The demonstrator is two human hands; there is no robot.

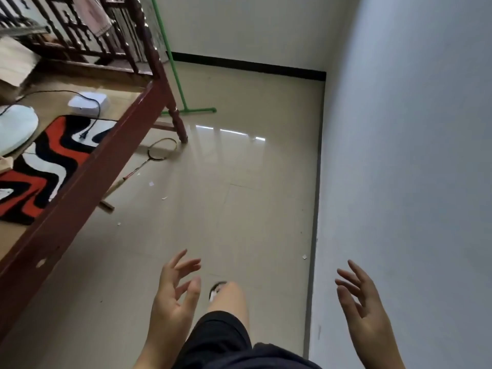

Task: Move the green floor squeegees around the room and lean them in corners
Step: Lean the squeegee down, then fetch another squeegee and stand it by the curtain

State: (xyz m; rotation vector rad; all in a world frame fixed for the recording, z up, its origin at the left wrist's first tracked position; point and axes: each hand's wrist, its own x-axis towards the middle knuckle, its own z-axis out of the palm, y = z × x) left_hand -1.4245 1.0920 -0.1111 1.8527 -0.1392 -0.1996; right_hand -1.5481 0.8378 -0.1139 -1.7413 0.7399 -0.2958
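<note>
A green floor squeegee point(174, 73) leans against the far wall beside the wooden bed's footboard, its blade resting on the tiles partly behind the bed leg. My left hand point(174, 291) is low in the view, fingers spread, holding nothing. My right hand point(362, 307) is raised near the right wall, fingers apart and empty. Both hands are far from the squeegee. One leg in dark shorts steps forward between them.
A dark red wooden bed frame point(87, 177) runs along the left, bearing a red, black and white mat point(48, 166) and a white box with a cable. A badminton racket point(149, 163) lies on the tiles by the bed leg. The grey wall point(412, 155) closes the right side.
</note>
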